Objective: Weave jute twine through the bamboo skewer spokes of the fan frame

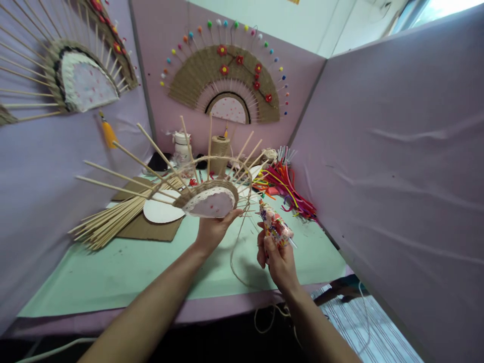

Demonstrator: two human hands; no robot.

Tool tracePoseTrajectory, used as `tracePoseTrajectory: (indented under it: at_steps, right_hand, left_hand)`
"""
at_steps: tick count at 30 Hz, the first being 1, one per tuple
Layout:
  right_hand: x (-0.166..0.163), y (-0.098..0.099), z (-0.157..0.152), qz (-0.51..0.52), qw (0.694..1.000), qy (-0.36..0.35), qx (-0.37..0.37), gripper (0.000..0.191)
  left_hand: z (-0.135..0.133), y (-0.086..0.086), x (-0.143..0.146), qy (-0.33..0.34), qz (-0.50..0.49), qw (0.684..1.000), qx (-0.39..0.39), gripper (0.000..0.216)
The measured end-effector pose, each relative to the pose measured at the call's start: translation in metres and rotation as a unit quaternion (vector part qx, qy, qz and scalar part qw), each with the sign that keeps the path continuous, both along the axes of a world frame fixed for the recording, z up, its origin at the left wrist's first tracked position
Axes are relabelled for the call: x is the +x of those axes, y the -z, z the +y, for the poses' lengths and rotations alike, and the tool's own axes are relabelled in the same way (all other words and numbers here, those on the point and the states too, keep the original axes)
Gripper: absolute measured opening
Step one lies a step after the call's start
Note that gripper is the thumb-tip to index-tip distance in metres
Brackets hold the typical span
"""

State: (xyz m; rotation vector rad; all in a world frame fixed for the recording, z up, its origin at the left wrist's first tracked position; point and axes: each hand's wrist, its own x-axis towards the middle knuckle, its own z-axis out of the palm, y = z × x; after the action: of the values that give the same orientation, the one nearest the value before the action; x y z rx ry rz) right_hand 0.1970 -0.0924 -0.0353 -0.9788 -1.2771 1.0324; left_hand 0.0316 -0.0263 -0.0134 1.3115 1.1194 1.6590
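Note:
My left hand (214, 233) grips a half-round fan frame (212, 202) from below, thumb along its right edge. The frame has a pale dotted centre, a white lace border and a band of brown twine, with wooden sticks (128, 180) spreading outward. A loose strand of twine (232, 252) loops around the sticks and hangs down to the table. To the right, my right hand (279, 259) is wrapped around a glue gun (275, 223) with a flowery covering. Its nozzle points up and left, apart from the frame. A clear glue stick pokes out behind.
On the green tabletop (151, 272), a bundle of sticks (109, 227) lies on cardboard (155, 229) beside a white oval (162, 206). Behind stand a twine spool (220, 151) and a white bottle (181, 143). Colourful pipe cleaners (287, 189) lie right. A finished fan (227, 75) hangs on the back panel.

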Motion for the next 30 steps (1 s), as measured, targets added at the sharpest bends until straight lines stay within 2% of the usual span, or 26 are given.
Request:
tracePoseTrajectory:
  at_steps: [5, 7, 9, 11, 13, 15, 16, 17, 19, 20, 22, 27, 30]
  right_hand:
    - [-0.004, 0.001, 0.001, 0.021, 1.000, -0.004, 0.012, 0.044]
    - [-0.004, 0.000, 0.001, 0.025, 1.000, -0.005, 0.013, 0.043]
    - [-0.003, -0.001, 0.001, 0.030, 0.999, 0.000, 0.014, 0.042]
    - [-0.001, -0.003, 0.000, 0.039, 0.999, 0.011, 0.019, 0.041]
    - [0.002, -0.004, 0.000, 0.051, 0.998, 0.022, 0.022, 0.041]
    - [0.003, -0.004, 0.000, 0.062, 0.998, 0.028, 0.016, 0.041]
    - [0.004, -0.003, 0.000, 0.067, 0.997, 0.029, 0.011, 0.041]
    - [0.004, -0.002, 0.000, 0.071, 0.997, 0.029, 0.004, 0.042]
    - [0.003, 0.000, 0.001, 0.079, 0.996, 0.028, -0.008, 0.044]
    - [0.002, 0.001, 0.002, 0.081, 0.996, 0.027, -0.012, 0.044]
    - [0.001, 0.004, 0.002, 0.083, 0.996, 0.026, -0.017, 0.045]
    - [0.000, 0.005, 0.000, 0.075, 0.997, 0.022, -0.016, 0.044]
    - [0.000, 0.005, -0.001, 0.069, 0.997, 0.021, -0.016, 0.043]
  left_hand:
    - [0.004, -0.005, 0.001, 0.108, -0.110, 0.986, -0.065, 0.039]
    - [0.011, -0.001, 0.002, 0.121, -0.142, 0.978, -0.093, 0.045]
    - [0.021, 0.006, -0.001, 0.095, -0.124, 0.979, -0.131, 0.046]
    - [0.031, 0.013, -0.009, 0.063, -0.019, 0.976, -0.208, 0.042]
    - [0.038, 0.017, -0.024, 0.012, 0.167, 0.956, -0.240, 0.037]
    - [0.040, 0.015, -0.040, -0.098, 0.273, 0.938, -0.188, 0.036]
    - [0.038, 0.012, -0.047, -0.136, 0.270, 0.940, -0.155, 0.037]
    - [0.036, 0.009, -0.053, -0.129, 0.234, 0.958, -0.104, 0.040]
    - [0.030, 0.002, -0.057, -0.033, 0.087, 0.995, -0.022, 0.052]
    - [0.026, -0.002, -0.057, 0.011, 0.019, 1.000, -0.007, 0.059]
    - [0.020, -0.006, -0.053, 0.049, -0.068, 0.997, -0.001, 0.067]
    - [0.016, -0.008, -0.046, 0.069, -0.114, 0.991, 0.008, 0.067]
    - [0.018, -0.006, -0.047, 0.063, -0.109, 0.992, 0.009, 0.055]
